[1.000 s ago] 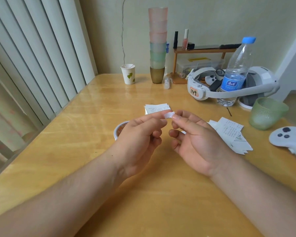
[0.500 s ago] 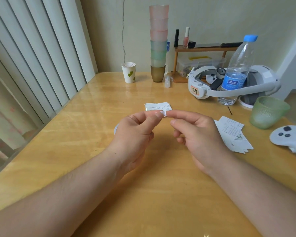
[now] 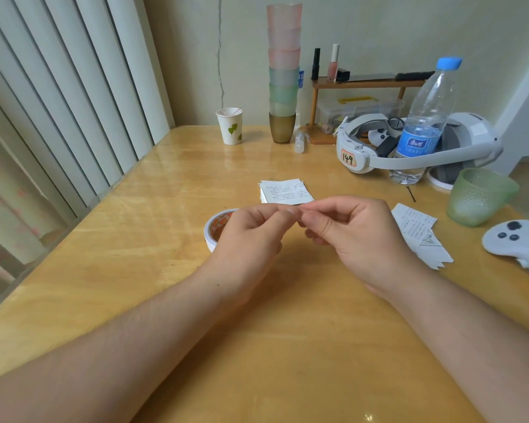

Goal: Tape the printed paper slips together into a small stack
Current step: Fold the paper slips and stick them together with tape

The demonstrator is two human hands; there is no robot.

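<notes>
Since a second ago the white piece of tape that showed between the fingertips has gone out of sight, and the two hands have drawn closer until their fingertips meet. The roll of tape, half hidden behind the left hand before, now shows more of its white rim and orange-brown core.

The left hand and the right hand are held above the wooden table, thumbs and forefingers pressed together tip to tip in the middle. Both hands have their fingers curled in a pinch; whether a bit of tape sits between them cannot be told, since the fingertips cover that spot.

Just beyond the fingertips, a small stack of printed paper slips lies flat on the table, its near edge hidden behind the fingers. A second lot of loose slips lies fanned out to the right of the right hand, with jagged cut edges toward the near side. The roll of tape lies on the table just to the left of the left hand, partly behind it.

At the far side stand a paper cup, a tall tower of stacked plastic cups, a small wooden shelf and a clear storage box under it. To the right are a white headset, a water bottle with a blue cap, a green cup and a white controller. Vertical blinds hang along the left.
</notes>
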